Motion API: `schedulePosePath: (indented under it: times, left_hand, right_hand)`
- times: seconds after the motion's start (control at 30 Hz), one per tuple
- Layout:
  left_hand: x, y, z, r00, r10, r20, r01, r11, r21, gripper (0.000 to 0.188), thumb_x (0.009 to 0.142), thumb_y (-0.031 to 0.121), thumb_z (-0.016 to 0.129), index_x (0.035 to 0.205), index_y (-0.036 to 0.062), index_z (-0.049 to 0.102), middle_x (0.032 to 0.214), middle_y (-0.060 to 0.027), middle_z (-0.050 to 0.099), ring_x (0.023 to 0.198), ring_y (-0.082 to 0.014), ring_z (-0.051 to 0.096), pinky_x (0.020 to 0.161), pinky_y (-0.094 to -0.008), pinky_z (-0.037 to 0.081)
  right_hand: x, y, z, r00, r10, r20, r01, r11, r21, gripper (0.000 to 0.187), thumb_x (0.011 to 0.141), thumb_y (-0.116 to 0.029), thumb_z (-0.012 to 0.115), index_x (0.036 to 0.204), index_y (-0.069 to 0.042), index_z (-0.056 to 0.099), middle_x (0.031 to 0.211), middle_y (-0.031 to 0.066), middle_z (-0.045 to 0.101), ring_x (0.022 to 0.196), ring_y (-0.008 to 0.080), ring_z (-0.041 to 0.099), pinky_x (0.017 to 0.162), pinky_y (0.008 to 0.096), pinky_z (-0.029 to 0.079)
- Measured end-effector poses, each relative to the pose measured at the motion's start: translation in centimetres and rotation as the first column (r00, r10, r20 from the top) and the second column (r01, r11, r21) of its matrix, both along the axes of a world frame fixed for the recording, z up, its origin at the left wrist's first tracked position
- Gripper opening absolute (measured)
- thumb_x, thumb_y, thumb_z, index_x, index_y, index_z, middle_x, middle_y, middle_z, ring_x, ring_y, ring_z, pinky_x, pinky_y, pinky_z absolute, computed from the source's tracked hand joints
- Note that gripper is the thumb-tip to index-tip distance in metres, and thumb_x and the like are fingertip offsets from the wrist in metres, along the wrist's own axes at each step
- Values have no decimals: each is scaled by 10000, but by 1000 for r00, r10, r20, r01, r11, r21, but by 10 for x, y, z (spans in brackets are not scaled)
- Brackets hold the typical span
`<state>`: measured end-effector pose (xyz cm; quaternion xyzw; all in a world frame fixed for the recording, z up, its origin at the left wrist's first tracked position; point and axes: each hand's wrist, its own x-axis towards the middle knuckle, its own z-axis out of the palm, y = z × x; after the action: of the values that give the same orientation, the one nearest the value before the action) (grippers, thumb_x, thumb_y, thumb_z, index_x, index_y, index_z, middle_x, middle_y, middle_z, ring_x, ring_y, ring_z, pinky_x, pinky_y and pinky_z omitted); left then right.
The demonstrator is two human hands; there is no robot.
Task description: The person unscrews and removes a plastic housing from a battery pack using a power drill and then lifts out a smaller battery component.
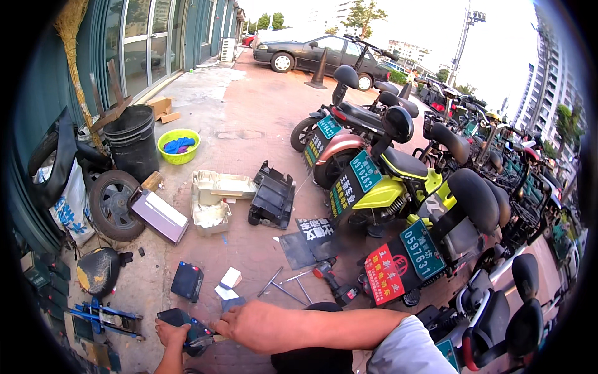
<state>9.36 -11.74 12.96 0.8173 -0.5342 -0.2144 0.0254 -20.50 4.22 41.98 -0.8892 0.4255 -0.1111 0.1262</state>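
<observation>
Black battery [175, 316] in left grip [172, 335]

Printed in white characters and digits on the teal rectangular number plate [365, 170] of the yellow-green scooter [386, 204], right of centre in the frame, and likewise on two similar teal plates, one [422, 249] below it and one [327, 127] above it. Lettered in pale characters on the red rectangular mud flap [384, 274] at lower right, and in white on the thin black sheet [316, 235] near centre. Marked in blue on the white plastic sack [70, 215] at left.
</observation>
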Motion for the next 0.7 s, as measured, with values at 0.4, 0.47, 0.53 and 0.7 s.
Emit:
schedulePosePath:
  times: [0.4, 0.47, 0.53, 0.7]
  left_hand:
    - [27, -15, -34, 986, -112, -127, 99, 990, -100, 1216, 573, 284, 979, 1558, -89, 371, 1393, -311, 624, 1271, -462, 644, 1101, -482, 537]
    - [23, -19, -37, 976, -115, -183, 88, 985, -145, 1189, 567, 274, 978, 1536, -96, 396, 1354, -304, 646, 1233, -470, 662, 1076, -486, 551]
    - [29, -18, -41, 968, -80, -237, 35, 981, -188, 1161, 561, 263, 977, 1513, -103, 422, 1316, -298, 668, 1194, -478, 680, 1052, -490, 565]
    - [33, -24, -37, 796, -80, -600, -48, 980, -194, 879, 643, 77, 921, 1424, -74, 547, 1195, -221, 746, 1050, -361, 756, 931, -464, 618]
  right_hand:
    - [19, 0, -9, 998, -20, 56, 28, 988, -153, 293, 836, -155, 692, 1047, 39, 633, 864, 152, 700, 844, 310, 739, 679, 401, 554]
    - [22, 1, -1, 997, -10, 75, 23, 983, -180, 317, 845, -143, 669, 1073, 66, 601, 834, 155, 676, 813, 335, 723, 695, 419, 558]
    - [19, 1, 4, 991, 14, 132, 7, 987, -161, 341, 843, -158, 682, 1100, 60, 630, 871, 145, 697, 852, 301, 735, 666, 402, 548]
    - [2, 8, -8, 998, -68, 7, 69, 990, -124, 469, 862, -163, 655, 1234, 118, 615, 918, 153, 704, 873, 302, 724, 674, 392, 556]
